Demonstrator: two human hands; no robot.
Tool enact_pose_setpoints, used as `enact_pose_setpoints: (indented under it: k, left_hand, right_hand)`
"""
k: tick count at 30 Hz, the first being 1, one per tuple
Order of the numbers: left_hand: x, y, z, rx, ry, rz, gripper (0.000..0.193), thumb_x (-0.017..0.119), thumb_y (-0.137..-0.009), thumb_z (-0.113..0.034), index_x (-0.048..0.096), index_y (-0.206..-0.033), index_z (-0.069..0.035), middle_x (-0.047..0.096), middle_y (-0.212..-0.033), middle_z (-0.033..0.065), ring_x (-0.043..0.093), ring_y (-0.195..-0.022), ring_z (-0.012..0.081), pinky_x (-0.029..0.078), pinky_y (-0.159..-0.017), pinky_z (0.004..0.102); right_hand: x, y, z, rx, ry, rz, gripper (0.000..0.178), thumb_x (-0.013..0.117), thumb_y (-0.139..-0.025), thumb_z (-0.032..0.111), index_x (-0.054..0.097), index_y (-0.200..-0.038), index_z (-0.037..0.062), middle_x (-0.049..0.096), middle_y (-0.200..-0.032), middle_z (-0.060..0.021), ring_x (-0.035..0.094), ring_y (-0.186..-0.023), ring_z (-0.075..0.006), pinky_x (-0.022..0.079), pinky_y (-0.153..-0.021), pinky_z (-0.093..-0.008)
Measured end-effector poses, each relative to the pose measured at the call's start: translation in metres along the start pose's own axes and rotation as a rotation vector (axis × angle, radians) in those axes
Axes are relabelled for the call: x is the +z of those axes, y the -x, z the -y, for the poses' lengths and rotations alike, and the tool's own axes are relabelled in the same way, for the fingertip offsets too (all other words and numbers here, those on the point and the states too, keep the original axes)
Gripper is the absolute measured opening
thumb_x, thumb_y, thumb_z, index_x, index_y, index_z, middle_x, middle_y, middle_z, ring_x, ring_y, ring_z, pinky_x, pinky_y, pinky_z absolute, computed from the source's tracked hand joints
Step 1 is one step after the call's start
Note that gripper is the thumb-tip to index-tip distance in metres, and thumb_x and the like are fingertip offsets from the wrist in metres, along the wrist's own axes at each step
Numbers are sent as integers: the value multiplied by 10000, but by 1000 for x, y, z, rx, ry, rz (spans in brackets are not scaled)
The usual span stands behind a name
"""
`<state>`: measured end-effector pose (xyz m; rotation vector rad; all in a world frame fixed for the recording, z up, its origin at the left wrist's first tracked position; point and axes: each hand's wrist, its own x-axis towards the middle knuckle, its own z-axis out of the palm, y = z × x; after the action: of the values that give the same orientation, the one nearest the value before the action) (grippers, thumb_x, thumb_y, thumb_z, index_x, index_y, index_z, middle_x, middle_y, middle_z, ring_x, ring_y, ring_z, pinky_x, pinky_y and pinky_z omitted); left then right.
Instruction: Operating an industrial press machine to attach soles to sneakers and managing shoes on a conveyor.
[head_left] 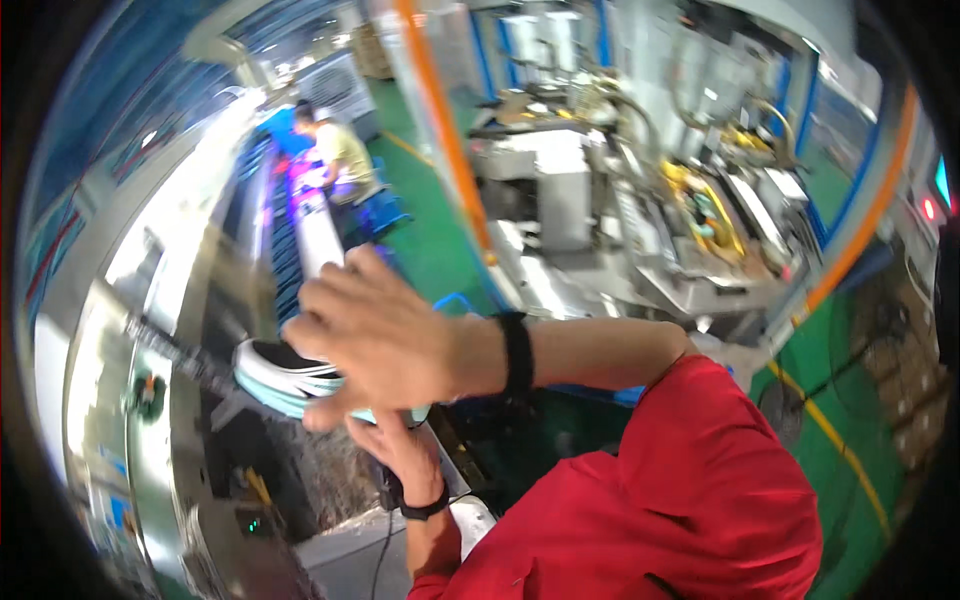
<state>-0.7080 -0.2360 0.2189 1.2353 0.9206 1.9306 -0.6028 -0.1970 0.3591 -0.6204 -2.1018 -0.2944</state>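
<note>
A low shoe (283, 378) with a black upper, white stripes and a pale teal sole is held out in front of me, left of centre. My right hand (372, 335) reaches across it from the right, fingers bent over the upper and thumb down by the sole; it hides the middle of the shoe. Below, my left hand (402, 455) comes up from the lower edge and holds the sole side at the nearer end, its fingers partly covered. Both wrists wear black bands. Some blur softens the fingers.
A long conveyor line (285, 255) runs away at the far left, where a seated co-worker (343, 160) bends over purple light. A metal machine (165, 470) stands at the left. To the right are an orange-posted frame (450, 130), machinery with a yellow tray (705, 212), and green floor (830, 490).
</note>
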Motion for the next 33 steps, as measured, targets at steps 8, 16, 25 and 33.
enact_pose_setpoints:
  k: [8,16,25,33]
  left_hand:
    - [214,45,74,-685,423,597,465,552,-986,-286,478,-1325,24,576,-1262,142,593,-1128,234,471,-961,360]
    - [431,121,137,-823,17,1149,582,486,-1000,-479,468,-1377,-37,566,-1129,55,545,-995,121,463,-841,267]
    - [620,136,386,-248,-627,1061,890,752,-745,-424,397,-1323,153,536,-1281,331,551,-1181,422,436,-1012,434]
    - [662,147,446,-430,-626,1073,420,639,-757,-139,525,-1113,51,641,-1053,257,637,-993,406,501,-867,461]
  right_hand:
    - [-159,250,-132,911,-782,-293,620,726,-742,150,517,-1313,31,611,-1171,-59,557,-1076,-139,437,-961,-289]
    - [-276,442,-160,1401,-173,-823,561,768,-731,102,582,-1257,43,634,-1059,-61,599,-947,-156,485,-888,-296]
    - [-363,488,-124,1490,254,-1136,558,670,-744,117,539,-1270,-15,590,-1135,-72,573,-1021,-151,451,-925,-279]
    - [-401,492,-188,1630,693,-817,494,667,-765,117,578,-1222,-47,605,-1112,-76,570,-987,-149,450,-913,-286]
